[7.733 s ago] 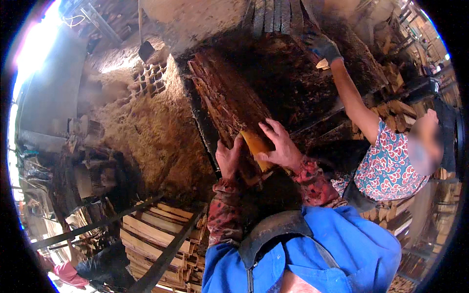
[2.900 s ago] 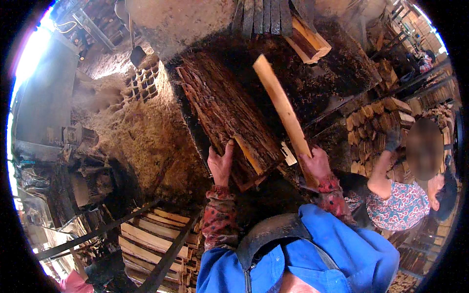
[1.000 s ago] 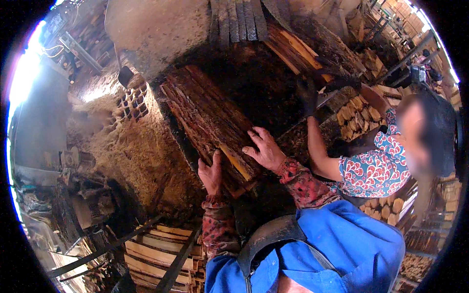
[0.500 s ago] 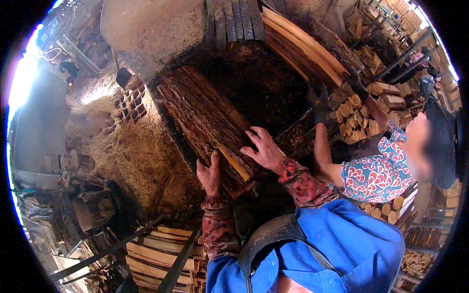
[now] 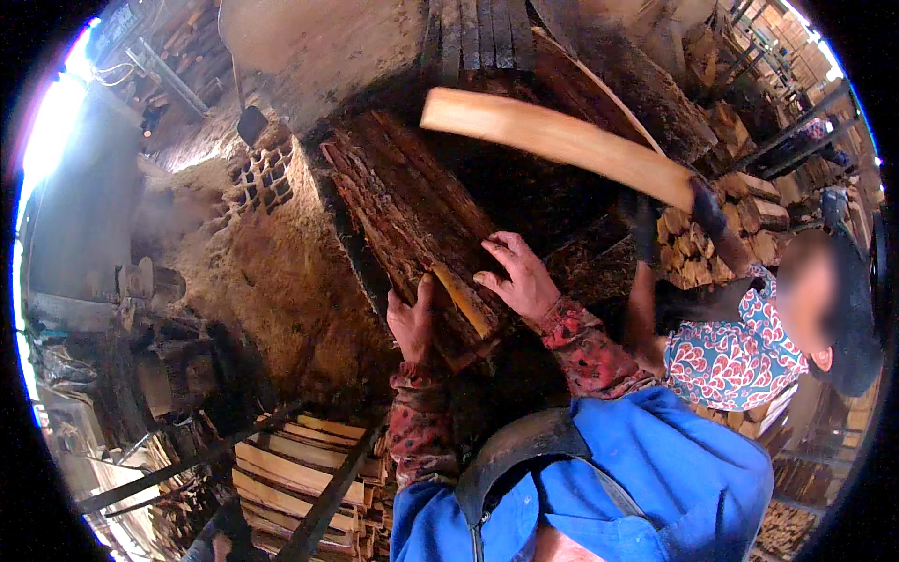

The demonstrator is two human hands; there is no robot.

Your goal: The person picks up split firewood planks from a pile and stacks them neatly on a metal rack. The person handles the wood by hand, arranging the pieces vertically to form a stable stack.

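Observation:
A rough, dark piece of bark-covered wood [image 5: 412, 220] lies lengthwise in front of me, running from the far left toward my body. Near its close end, a bare yellow strip [image 5: 461, 300] shows through the bark. My left hand [image 5: 412, 318] grips the left edge, thumb on top and fingers over the side. On the opposite edge rests my right hand [image 5: 520, 278], its fingers curled over the bark and the thumb toward the yellow strip. What lies under the wood is hidden.
A person in a patterned shirt [image 5: 730, 347] at the right holds a pale board [image 5: 557, 140], blurred by motion, over the dark machine. Metal strips [image 5: 478, 37] hang at the far side. Sawdust [image 5: 281, 281] covers the left. Sawn boards [image 5: 295, 473] are stacked at lower left.
The person at the right has raised the pale board and swung it across the machine's far side. My hands keep their places on the bark-covered wood, while the whole view has shifted slightly.

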